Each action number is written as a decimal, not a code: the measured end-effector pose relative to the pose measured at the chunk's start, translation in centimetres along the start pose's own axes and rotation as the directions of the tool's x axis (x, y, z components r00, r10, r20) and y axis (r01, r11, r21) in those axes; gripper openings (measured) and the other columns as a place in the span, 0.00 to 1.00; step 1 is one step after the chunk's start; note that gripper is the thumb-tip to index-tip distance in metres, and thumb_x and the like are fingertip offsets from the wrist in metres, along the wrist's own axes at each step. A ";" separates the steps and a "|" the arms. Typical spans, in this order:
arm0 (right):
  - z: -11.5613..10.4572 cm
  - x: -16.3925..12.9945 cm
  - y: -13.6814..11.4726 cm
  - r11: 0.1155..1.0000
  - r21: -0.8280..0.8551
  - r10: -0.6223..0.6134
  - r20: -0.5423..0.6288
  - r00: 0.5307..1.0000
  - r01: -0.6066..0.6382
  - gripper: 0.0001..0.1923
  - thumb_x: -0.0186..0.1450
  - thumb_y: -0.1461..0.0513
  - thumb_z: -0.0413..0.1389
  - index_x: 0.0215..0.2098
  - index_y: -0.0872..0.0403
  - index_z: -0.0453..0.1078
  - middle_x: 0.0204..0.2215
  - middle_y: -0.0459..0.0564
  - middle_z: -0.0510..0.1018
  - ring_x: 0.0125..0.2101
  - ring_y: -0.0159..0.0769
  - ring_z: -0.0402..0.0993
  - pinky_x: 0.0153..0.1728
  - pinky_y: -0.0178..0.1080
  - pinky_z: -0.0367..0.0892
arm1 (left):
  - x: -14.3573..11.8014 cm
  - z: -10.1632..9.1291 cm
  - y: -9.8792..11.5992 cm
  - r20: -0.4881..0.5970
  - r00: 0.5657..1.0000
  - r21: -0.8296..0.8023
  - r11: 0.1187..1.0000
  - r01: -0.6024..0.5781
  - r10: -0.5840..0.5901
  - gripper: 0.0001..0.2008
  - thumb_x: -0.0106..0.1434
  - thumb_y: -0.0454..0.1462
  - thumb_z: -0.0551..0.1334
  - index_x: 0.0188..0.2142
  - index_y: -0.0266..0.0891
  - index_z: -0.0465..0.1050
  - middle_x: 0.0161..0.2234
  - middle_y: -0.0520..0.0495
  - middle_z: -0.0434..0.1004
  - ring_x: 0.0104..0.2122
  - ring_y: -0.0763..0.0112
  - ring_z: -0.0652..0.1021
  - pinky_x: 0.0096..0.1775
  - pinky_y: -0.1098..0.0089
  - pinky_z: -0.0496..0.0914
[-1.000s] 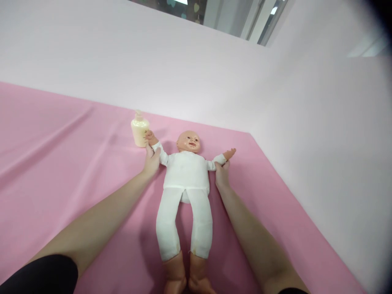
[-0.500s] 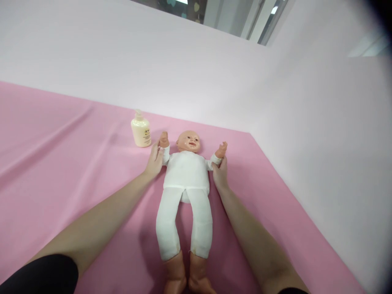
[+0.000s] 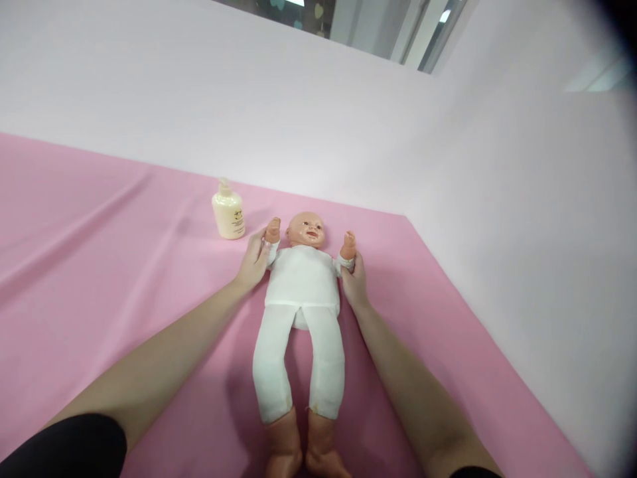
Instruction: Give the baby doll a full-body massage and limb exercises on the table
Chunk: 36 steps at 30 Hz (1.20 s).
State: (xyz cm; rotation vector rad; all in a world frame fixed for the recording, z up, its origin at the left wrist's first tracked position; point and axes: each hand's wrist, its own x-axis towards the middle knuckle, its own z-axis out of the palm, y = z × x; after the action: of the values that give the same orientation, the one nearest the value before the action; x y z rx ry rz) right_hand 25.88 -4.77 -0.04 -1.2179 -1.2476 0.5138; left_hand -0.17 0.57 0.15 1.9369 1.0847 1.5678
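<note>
In the head view, the doll (image 3: 302,279) lies on its back on the pink sheet (image 3: 124,265), its head toward the white wall (image 3: 249,113) and its feet toward the person. It already wears a white top and trousers; its feet are bare. The arm handling looks under way rather than finished: both small arms are bent up beside the head and neither is let go. How much is left cannot be told. The left hand (image 3: 253,259) is curled around one sleeved forearm, thumb in front; the right hand (image 3: 355,282) is closed on the other near the cuff. The pump bottle (image 3: 229,216) stands upright near the left hand, apart from it.
</note>
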 end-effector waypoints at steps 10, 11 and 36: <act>0.0 0.0 0.3 0.999 -0.017 -0.030 0.017 0.999 0.030 0.27 0.57 0.64 0.51 0.55 0.50 0.61 0.53 0.50 0.70 0.53 0.39 0.67 0.56 0.46 0.61 | 0.2 -0.1 0.7 0.056 0.997 0.037 0.997 -0.061 0.059 0.23 0.69 0.45 0.47 0.61 0.40 0.56 0.57 0.40 0.63 0.56 0.61 0.64 0.58 0.57 0.58; 0.0 0.0 0.3 0.999 -0.023 -0.024 0.025 0.999 0.025 0.27 0.57 0.65 0.51 0.55 0.50 0.61 0.54 0.50 0.70 0.53 0.39 0.67 0.56 0.46 0.61 | 0.2 -0.1 0.7 0.061 0.996 0.049 0.997 -0.061 0.058 0.23 0.69 0.45 0.47 0.60 0.40 0.56 0.57 0.40 0.63 0.56 0.61 0.64 0.58 0.57 0.58; 0.0 0.2 1.2 0.996 -0.085 0.022 0.042 0.999 -0.018 0.24 0.56 0.66 0.49 0.52 0.52 0.61 0.48 0.51 0.72 0.48 0.39 0.68 0.53 0.47 0.63 | 0.3 0.1 0.9 0.163 0.979 0.029 0.993 0.117 -0.120 0.22 0.66 0.47 0.51 0.55 0.38 0.63 0.53 0.42 0.69 0.53 0.61 0.69 0.56 0.59 0.61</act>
State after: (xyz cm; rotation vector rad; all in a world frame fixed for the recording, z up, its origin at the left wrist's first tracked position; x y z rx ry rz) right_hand 26.31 -4.18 -1.04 -1.2970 -1.3062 0.5086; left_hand 0.23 0.27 0.91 1.9372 1.1267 1.3143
